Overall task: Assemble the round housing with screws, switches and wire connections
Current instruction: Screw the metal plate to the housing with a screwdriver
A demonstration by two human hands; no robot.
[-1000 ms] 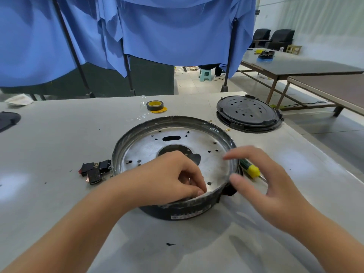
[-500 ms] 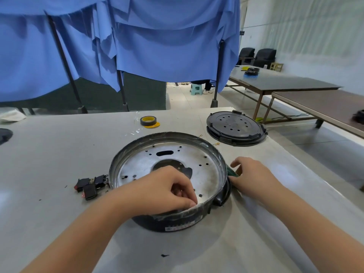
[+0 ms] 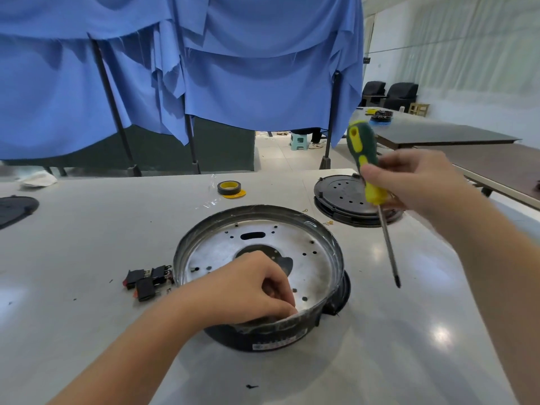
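Note:
The round housing (image 3: 315, 252), a black shell with a silver perforated plate inside, stands in the middle of the grey table. My left hand (image 3: 248, 287) reaches inside its near rim with fingertips pinched together over a hole; what they pinch is too small to see. My right hand (image 3: 415, 182) holds a green and yellow screwdriver (image 3: 366, 168) in the air to the right of the housing, its tip pointing down. Black rocker switches (image 3: 146, 280) lie on the table just left of the housing.
A black round lid (image 3: 339, 194) lies at the back right, with small brass screws (image 3: 328, 223) beside it. A roll of black and yellow tape (image 3: 229, 188) sits behind the housing. Blue curtains hang beyond the table's far edge. Another black part (image 3: 14, 206) lies far left.
My right hand went down to the table beside the housing, took hold of the screwdriver and lifted it into the air. My left hand stayed inside the near rim.

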